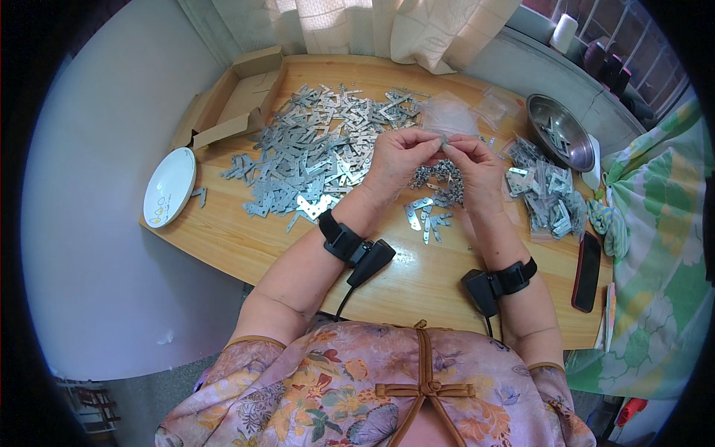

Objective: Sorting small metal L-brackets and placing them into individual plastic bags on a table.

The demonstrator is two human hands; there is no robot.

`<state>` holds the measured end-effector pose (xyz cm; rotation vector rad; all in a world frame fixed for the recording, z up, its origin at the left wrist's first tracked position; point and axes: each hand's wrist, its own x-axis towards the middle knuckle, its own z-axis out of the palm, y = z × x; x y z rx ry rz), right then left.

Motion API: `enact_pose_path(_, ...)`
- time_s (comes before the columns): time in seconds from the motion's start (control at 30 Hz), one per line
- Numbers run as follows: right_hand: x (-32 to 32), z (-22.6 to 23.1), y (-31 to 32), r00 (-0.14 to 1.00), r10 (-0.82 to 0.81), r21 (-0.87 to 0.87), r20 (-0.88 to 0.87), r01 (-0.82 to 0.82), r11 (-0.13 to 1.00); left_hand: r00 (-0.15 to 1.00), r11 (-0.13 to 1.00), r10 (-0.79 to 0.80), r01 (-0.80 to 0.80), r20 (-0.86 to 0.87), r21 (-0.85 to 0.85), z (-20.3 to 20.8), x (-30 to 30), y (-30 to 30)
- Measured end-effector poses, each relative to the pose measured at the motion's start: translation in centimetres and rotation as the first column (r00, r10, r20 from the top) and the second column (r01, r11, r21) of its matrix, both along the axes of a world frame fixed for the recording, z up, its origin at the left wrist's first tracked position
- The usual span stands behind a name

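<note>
Over the far middle of the table, my left hand (398, 158) and my right hand (479, 173) meet with fingers pinched together. Between their fingertips is a small greyish thing, too small and covered to name. Just beneath them lies a heap of small metal screws (449, 177). Nearer to me, a few flat and L-shaped metal brackets (427, 217) sit in a small group. A big heap of silvery metal brackets (316, 141) spreads to the left of my left hand. Clear plastic bags (449, 112) lie flat behind my hands.
Filled clear bags of metal parts (553, 195) pile up at right, below a steel bowl (538, 112) holding some brackets. A phone (587, 272) lies near the right edge. At left are a white dish (170, 182) and an open cardboard box (237, 93).
</note>
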<state>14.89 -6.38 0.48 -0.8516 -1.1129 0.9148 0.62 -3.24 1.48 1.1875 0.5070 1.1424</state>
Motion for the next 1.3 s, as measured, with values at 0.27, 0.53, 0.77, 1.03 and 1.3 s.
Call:
enact_pose_path(0.27,0.5,0.3,0.2,0.994,0.082,-0.148,-0.067,-0.091,0.985,1.0,0.999,-0.015,0.016,-0.027,0.034,-0.5,-0.3,0.4)
enact_pose_path(0.53,1.5,-0.4,0.8,0.958,0.202,-0.164,-0.206,-0.237,0.958,0.995,0.994,-0.095,0.096,-0.016,0.049,-0.4,-0.6,0.7)
enact_pose_path(0.77,1.2,0.0,0.7,0.931,0.224,-0.133,-0.288,-0.27,0.953,0.994,0.993,-0.113,0.113,-0.007,0.022,-0.4,-0.5,0.7)
enact_pose_path(1.03,1.1,-0.3,0.6,0.903,0.198,-0.103,-0.382,-0.254,0.962,0.993,0.993,-0.114,0.114,-0.021,0.009,0.2,-0.5,0.4)
enact_pose_path(1.3,0.5,-0.1,0.4,0.907,0.121,-0.091,-0.403,-0.171,0.981,0.984,0.996,-0.084,0.089,-0.158,0.027,-0.2,-0.3,0.4)
